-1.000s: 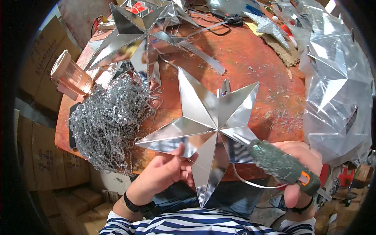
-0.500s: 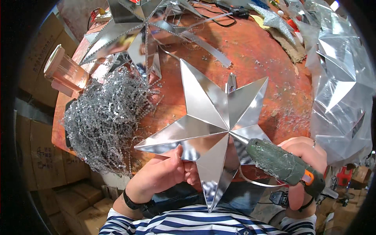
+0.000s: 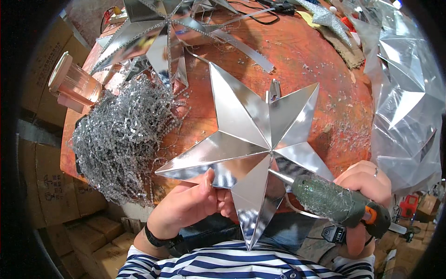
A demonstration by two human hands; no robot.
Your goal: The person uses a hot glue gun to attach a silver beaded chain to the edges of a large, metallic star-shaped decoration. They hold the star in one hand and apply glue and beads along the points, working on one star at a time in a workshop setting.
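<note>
Nearest me, past the striped sleeves (image 3: 139, 266), the left hand (image 3: 193, 202) pinches the silver star (image 3: 246, 160) by its left point's lower edge, thumb in front, fingers curled behind. The star is held face up at the desk's near edge. The right hand (image 3: 367, 186) is wrapped around a green glue gun (image 3: 330, 199), its nozzle just below the star's centre; I can't tell whether it touches. I'd call this gluing along the creases; the next move seems to call for a steady star and a nozzle guided along a fold.

The desk (image 3: 320, 100) is orange-red, worn and littered with silvery flecks. To the left lie tangled sequin strings (image 3: 123, 139); beyond them, a lidded jar (image 3: 76, 80) and a trimmed star (image 3: 155, 44). A clear bag (image 3: 402, 139) bulges along the right. Cardboard boxes (image 3: 51, 181) stack up beyond the desk's left side.
</note>
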